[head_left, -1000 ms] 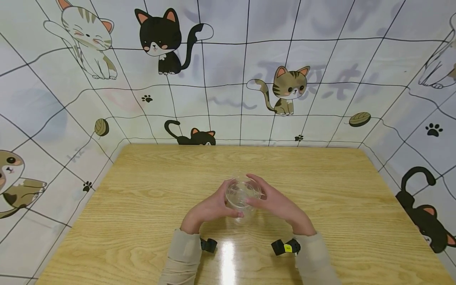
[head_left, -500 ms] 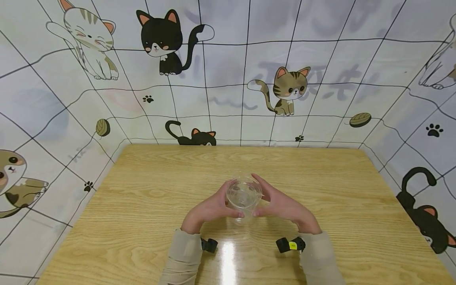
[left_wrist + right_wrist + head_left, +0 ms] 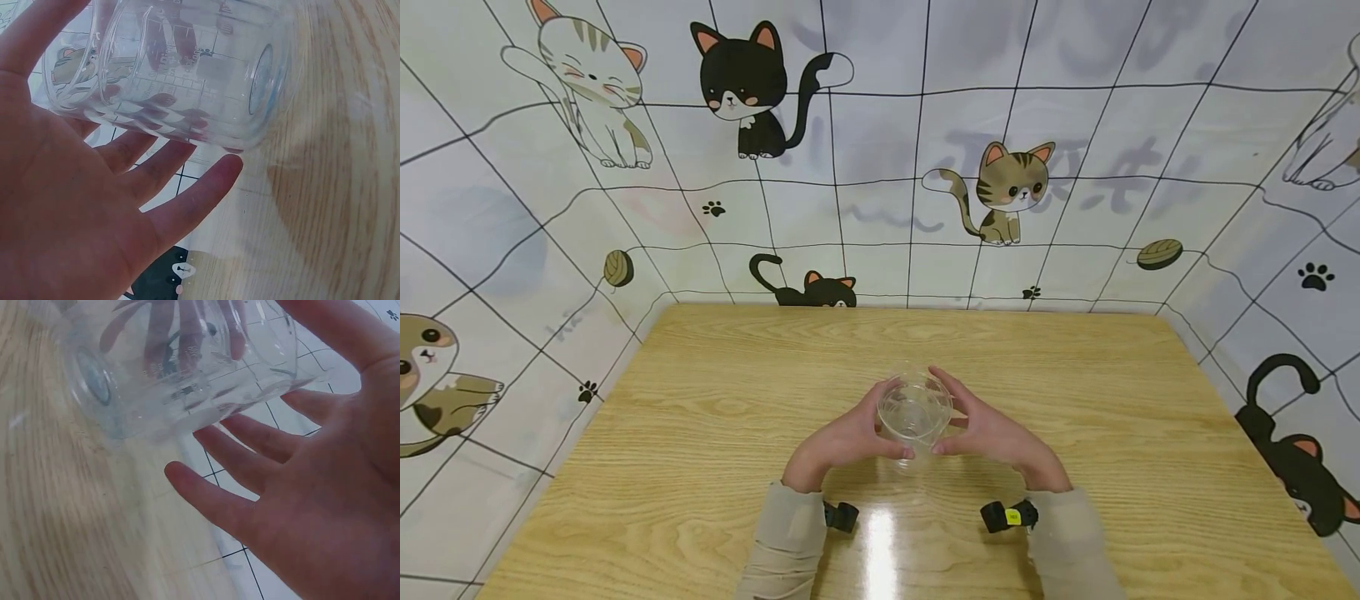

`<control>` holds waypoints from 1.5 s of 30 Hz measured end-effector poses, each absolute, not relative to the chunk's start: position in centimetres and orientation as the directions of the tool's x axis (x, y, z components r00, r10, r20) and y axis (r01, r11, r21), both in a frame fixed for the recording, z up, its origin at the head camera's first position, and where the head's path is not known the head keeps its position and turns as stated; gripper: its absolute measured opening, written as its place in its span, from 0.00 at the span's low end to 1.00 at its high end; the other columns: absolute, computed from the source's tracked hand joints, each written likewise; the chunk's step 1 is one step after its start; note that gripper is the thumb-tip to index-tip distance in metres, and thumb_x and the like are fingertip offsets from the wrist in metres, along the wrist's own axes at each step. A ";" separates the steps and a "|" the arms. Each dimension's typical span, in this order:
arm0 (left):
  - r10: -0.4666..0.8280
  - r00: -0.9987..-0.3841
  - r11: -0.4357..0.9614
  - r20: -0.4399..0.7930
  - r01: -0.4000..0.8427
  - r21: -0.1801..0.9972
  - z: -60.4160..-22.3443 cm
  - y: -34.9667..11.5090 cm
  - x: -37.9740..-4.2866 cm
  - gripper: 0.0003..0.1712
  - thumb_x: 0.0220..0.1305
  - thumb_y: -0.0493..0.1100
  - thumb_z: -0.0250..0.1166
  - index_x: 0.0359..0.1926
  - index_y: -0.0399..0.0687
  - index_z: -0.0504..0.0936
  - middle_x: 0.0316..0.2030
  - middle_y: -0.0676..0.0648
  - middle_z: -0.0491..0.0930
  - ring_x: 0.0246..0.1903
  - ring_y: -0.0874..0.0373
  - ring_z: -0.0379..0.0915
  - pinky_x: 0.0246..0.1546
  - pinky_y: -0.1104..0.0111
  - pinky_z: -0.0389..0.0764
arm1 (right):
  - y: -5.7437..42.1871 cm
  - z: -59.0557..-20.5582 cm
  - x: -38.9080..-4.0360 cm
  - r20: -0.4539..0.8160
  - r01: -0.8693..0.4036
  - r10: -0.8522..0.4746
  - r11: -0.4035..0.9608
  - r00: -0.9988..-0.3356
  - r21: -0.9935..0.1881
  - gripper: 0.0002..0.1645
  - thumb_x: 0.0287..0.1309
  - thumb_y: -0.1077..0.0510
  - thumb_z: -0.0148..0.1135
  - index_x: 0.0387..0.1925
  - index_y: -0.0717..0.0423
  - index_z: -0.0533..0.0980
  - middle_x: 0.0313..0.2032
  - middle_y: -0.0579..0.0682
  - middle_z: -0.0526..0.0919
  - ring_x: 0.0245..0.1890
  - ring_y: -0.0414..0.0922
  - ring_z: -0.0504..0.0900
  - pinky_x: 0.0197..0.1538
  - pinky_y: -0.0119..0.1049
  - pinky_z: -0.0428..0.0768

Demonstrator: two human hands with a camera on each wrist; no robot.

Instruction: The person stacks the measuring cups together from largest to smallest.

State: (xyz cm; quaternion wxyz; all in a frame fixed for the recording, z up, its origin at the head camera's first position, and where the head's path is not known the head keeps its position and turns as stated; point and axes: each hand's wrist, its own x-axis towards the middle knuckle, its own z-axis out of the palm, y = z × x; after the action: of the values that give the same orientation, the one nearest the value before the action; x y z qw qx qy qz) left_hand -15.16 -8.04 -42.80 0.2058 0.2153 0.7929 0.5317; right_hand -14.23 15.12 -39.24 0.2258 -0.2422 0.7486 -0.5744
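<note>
A clear plastic cup (image 3: 914, 412) stands upright between both hands at the middle of the table, its mouth facing up. Below its rim a second ring shows in the left wrist view; I cannot tell whether another cup is nested inside. My left hand (image 3: 850, 429) holds the cup's left side, thumb at the near side and fingers reaching behind. From the right, my right hand (image 3: 996, 429) holds it likewise, its little finger (image 3: 203, 490) apart from the wall. Through the cup (image 3: 194, 81), fingers of the right hand show in the left wrist view.
The wooden table (image 3: 760, 358) runs back to a wall sheet (image 3: 880, 208) printed with cats and grid lines. Similar sheets stand at the left and right sides. Each wrist wears a small black camera, such as the right one (image 3: 996, 517).
My right thumb has left the cup's rim and moved down to its near side. The right hand shifted slightly right, then settled around the cup. The left hand has stayed nearly still.
</note>
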 end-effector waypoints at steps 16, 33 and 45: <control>0.601 -0.797 0.275 -0.060 0.136 0.952 -42.6 -8.2 -15.3 0.56 0.44 0.49 0.72 0.68 0.61 0.44 0.60 0.51 0.58 0.57 0.55 0.58 0.53 0.56 0.63 | 14.7 -43.2 -15.6 0.013 -0.177 -0.625 0.202 -0.780 -0.963 0.57 0.40 0.57 0.72 0.66 0.38 0.46 0.62 0.49 0.57 0.60 0.49 0.59 0.57 0.53 0.60; 0.643 -0.765 0.236 -0.019 0.175 0.956 -40.1 -8.3 -14.8 0.51 0.48 0.40 0.70 0.67 0.48 0.47 0.60 0.41 0.60 0.59 0.48 0.57 0.54 0.50 0.60 | 13.8 -43.1 -15.7 0.030 -0.199 -0.571 0.236 -0.820 -0.951 0.63 0.34 0.57 0.75 0.66 0.37 0.44 0.62 0.56 0.55 0.58 0.56 0.59 0.52 0.51 0.65; 0.610 -0.791 0.280 -0.046 0.161 0.946 -43.3 -8.6 -15.6 0.56 0.44 0.51 0.71 0.68 0.62 0.43 0.62 0.53 0.56 0.58 0.58 0.56 0.54 0.57 0.62 | 13.7 -43.6 -15.5 -0.019 -0.160 -0.533 0.287 -0.846 -0.944 0.60 0.32 0.54 0.76 0.63 0.33 0.48 0.62 0.51 0.56 0.58 0.52 0.59 0.53 0.50 0.64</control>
State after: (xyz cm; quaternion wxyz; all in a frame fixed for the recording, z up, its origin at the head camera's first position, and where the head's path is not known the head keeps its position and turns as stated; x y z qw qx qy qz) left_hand -15.56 -8.55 -43.30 0.2055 0.2492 0.7733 0.5456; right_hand -15.53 13.69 -43.55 0.1682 -0.2206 0.7845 -0.5546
